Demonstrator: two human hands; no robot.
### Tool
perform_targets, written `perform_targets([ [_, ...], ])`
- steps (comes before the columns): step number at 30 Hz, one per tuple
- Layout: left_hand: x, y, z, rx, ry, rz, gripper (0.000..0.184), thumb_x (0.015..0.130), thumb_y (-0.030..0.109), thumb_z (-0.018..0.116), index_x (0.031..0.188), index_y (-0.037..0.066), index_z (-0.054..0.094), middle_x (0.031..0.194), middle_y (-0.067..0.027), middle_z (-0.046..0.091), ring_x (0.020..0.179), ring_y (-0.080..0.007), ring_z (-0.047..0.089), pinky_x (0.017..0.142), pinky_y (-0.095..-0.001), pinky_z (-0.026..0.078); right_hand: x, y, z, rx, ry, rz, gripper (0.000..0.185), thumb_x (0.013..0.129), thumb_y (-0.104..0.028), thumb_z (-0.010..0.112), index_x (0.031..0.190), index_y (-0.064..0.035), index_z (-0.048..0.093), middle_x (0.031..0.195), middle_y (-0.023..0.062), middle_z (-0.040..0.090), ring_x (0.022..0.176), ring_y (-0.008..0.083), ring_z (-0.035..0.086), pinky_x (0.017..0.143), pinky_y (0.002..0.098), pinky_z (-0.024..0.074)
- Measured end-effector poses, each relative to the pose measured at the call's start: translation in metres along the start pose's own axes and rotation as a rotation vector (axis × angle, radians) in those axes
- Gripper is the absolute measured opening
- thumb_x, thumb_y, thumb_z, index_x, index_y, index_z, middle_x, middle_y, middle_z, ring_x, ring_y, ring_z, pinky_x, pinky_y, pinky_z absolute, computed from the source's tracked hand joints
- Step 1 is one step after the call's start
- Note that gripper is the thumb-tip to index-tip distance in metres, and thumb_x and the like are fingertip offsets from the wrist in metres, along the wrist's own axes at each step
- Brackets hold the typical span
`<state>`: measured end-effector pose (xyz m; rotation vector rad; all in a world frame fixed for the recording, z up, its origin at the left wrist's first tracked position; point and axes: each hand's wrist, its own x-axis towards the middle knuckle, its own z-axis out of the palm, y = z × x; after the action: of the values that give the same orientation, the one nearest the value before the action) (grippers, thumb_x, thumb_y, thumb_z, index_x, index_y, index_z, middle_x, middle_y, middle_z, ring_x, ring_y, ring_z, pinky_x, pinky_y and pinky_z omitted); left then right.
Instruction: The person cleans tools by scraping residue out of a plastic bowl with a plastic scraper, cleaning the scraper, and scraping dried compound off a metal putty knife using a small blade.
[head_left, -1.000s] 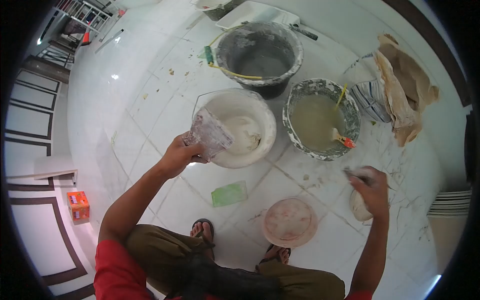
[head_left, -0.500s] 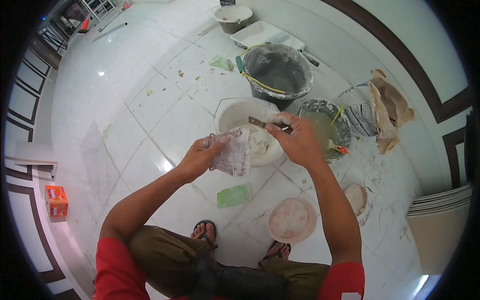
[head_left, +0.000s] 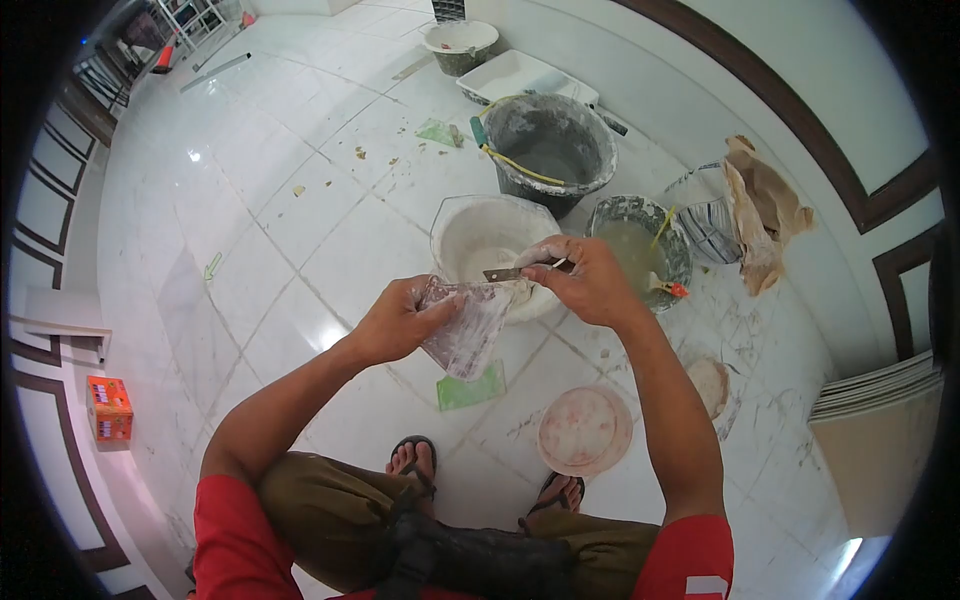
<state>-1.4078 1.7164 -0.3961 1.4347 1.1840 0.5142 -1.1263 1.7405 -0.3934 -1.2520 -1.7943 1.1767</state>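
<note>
My left hand (head_left: 398, 322) grips a clear plastic spreader (head_left: 472, 335) smeared with white paste, its broad face tilted down to the right. In my right hand (head_left: 590, 282) is a small putty knife (head_left: 503, 274); its blade points left, at the spreader's upper edge. Whether the two touch, I cannot tell. Right behind both tools stands a white bucket (head_left: 462, 222) with whitish paste inside, partly hidden by my right hand. A green plastic piece (head_left: 472, 388) lies on the floor below the spreader.
A large dark bucket (head_left: 510, 182) stands behind the white one. Right of it are a basin of cloudy water (head_left: 630, 255) holding a brush, and a torn paper bag (head_left: 765, 215). A round pinkish lid (head_left: 585, 432) lies near my feet. A white tray (head_left: 520, 75) sits along the wall.
The putty knife has come down and left to the spreader's upper edge. The spreader has tilted, its lower end dropping. More of the white bucket's inside shows.
</note>
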Motion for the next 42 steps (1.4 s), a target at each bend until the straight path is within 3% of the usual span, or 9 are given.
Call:
perform_targets([
  [16,-0.010,0.008,0.004,0.056,-0.020,0.027,0.027,0.103,0.026,0.068,0.101,-0.001,0.068,0.086,-0.0028,0.069,0.078,-0.0088,0.062,0.071,-0.0294,0.054,-0.010,-0.002,-0.006,0.051,-0.115,0.058,0.015,0.092,-0.006,0.072,0.105,0.0005,0.076,0.094,0.0088,0.077,0.084,0.0133,0.064,0.082,0.0305,0.0518],
  [19,-0.010,0.003,0.004,0.061,-0.021,0.041,0.029,0.103,0.026,0.067,0.108,-0.003,0.069,0.090,-0.0054,0.072,0.080,-0.0096,0.065,0.072,-0.0301,0.055,-0.013,0.002,-0.009,0.028,-0.097,0.071,0.014,0.092,-0.006,0.073,0.104,0.0004,0.077,0.090,0.0097,0.077,0.082,0.0130,0.064,0.081,0.0301,0.0522],
  [21,-0.011,0.007,0.006,0.001,-0.016,0.014,0.027,0.103,0.024,0.067,0.107,-0.002,0.069,0.089,-0.0047,0.072,0.079,-0.0094,0.065,0.072,-0.0299,0.055,-0.013,0.008,-0.009,0.072,-0.083,0.034,0.013,0.091,-0.006,0.077,0.102,-0.0005,0.078,0.084,0.0025,0.072,0.076,0.0084,0.058,0.071,0.0272,0.0478],
  [28,-0.011,0.009,0.005,0.029,-0.050,0.016,0.027,0.103,0.024,0.068,0.110,-0.002,0.069,0.091,-0.0043,0.072,0.081,-0.0092,0.066,0.073,-0.0292,0.055,-0.017,-0.009,-0.011,0.009,-0.092,0.064,0.012,0.091,-0.005,0.076,0.102,-0.0003,0.078,0.082,0.0020,0.072,0.075,0.0085,0.058,0.071,0.0272,0.0473],
  [30,-0.011,0.010,0.006,0.002,-0.044,-0.008,0.028,0.103,0.024,0.067,0.111,-0.002,0.070,0.092,-0.0049,0.073,0.082,-0.0093,0.066,0.074,-0.0292,0.056,-0.017,-0.003,-0.008,0.002,-0.098,0.043,0.016,0.091,-0.010,0.074,0.104,-0.0009,0.077,0.088,0.0119,0.075,0.080,0.0162,0.064,0.079,0.0326,0.0515],
  [42,-0.009,-0.004,0.004,-0.055,-0.032,0.032,0.029,0.102,0.025,0.066,0.112,-0.002,0.071,0.095,-0.0061,0.073,0.082,-0.0115,0.067,0.076,-0.0306,0.056,-0.022,-0.010,-0.008,-0.050,-0.068,-0.026,0.017,0.091,-0.009,0.073,0.105,-0.0007,0.076,0.095,0.0152,0.075,0.084,0.0223,0.067,0.082,0.0345,0.0519],
])
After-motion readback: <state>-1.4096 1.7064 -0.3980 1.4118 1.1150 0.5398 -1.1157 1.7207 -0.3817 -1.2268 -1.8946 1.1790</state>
